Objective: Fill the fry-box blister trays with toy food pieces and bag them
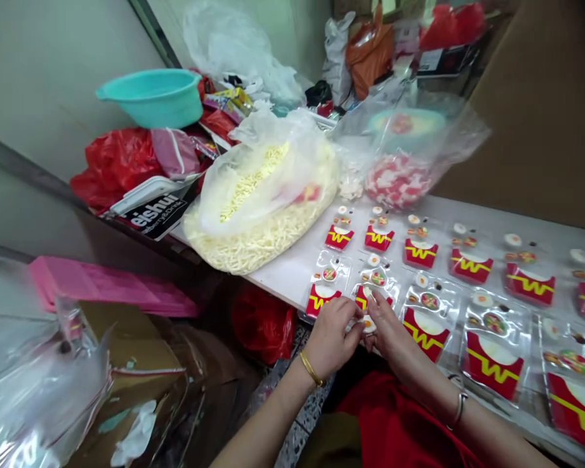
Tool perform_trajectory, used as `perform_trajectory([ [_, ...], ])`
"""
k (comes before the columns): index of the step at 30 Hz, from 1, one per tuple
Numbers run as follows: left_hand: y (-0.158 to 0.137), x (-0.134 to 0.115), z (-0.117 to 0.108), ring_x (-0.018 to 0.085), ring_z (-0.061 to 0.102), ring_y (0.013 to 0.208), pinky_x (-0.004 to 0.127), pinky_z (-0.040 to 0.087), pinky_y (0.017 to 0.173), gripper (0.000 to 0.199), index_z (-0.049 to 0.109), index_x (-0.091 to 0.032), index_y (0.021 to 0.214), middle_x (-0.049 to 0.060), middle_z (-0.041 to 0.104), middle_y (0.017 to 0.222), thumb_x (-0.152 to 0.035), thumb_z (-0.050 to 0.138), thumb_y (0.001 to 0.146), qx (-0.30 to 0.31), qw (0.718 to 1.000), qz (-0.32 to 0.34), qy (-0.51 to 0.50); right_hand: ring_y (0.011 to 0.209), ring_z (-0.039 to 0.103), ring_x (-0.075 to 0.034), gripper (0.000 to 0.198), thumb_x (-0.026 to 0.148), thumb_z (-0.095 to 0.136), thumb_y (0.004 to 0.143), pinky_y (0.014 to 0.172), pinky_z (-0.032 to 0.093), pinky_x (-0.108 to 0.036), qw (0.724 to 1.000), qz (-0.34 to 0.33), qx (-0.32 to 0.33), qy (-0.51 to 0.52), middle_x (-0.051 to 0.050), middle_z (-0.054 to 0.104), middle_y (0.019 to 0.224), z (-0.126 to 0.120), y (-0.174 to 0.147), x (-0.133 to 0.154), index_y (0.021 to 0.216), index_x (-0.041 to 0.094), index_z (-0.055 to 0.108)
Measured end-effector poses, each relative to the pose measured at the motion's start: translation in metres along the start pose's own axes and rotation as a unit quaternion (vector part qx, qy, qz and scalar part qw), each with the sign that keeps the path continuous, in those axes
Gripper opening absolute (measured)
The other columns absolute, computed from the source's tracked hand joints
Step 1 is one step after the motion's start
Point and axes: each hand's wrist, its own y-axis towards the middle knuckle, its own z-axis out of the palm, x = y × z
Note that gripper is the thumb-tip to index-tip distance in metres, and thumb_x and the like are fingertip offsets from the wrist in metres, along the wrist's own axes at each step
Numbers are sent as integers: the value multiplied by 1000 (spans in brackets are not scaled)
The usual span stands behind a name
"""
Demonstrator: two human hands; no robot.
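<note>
My left hand (pixel 332 333) and my right hand (pixel 394 337) meet over the table's front edge. Between their fingertips is a small toy fried egg (pixel 368 324), white with an orange middle. The left thumb and fingers are pinched at its left side, while the right thumb and curled fingers close around it from the right. Just beyond the hands lies a clear plastic pouch (pixel 376 278) with a red fries-box piece marked by a yellow zigzag and small toy food pieces. A similar pouch (pixel 329 275) lies partly behind my left hand.
Rows of similar pouches (pixel 494 348) cover the table (pixel 283 279) to the right. At the back stand a large clear bag of pale-yellow fry-shaped pieces (pixel 246 250) and a bag of red-and-white pieces (pixel 398 181). A turquoise basin (pixel 153 101) and cardboard box (pixel 131 351) are left.
</note>
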Motion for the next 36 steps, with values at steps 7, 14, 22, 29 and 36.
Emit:
perform_trajectory([
  [7,49,-1,-3,16,55,83,29,42,77,11,57,-18,95,5,61,90,-19,52,85,23,999,27,-34,76,61,-18,83,60,64,76,62,52,-31,987,-28,-34,156,-4,55,112,-19,16,11,144,37,22],
  [14,92,81,-22,15,55,81,26,43,76,20,58,-16,102,4,61,90,-20,53,83,-203,970,-127,-50,87,60,-19,49,61,60,81,62,52,-27,991,19,-18,128,-5,51,122,-36,17,22,117,29,57],
  [22,112,101,-20,20,57,91,36,33,83,13,61,-19,93,3,64,92,-20,54,82,-155,951,-179,200,79,59,-21,49,65,66,71,54,49,-28,993,14,-33,113,-7,61,102,-43,34,26,97,24,68],
  [29,116,96,-35,22,58,94,39,36,81,17,61,-21,95,5,63,95,-26,46,89,-122,949,-109,270,78,60,-20,42,62,58,80,58,47,-27,997,-68,28,-6,-6,63,96,-45,61,64,93,23,66],
  [36,95,105,-69,20,60,88,34,49,78,30,61,-21,100,6,64,97,-45,47,89,-206,968,-91,111,82,57,-19,33,46,55,88,71,49,-32,887,-399,-138,-185,-5,61,97,-100,156,253,112,23,58],
])
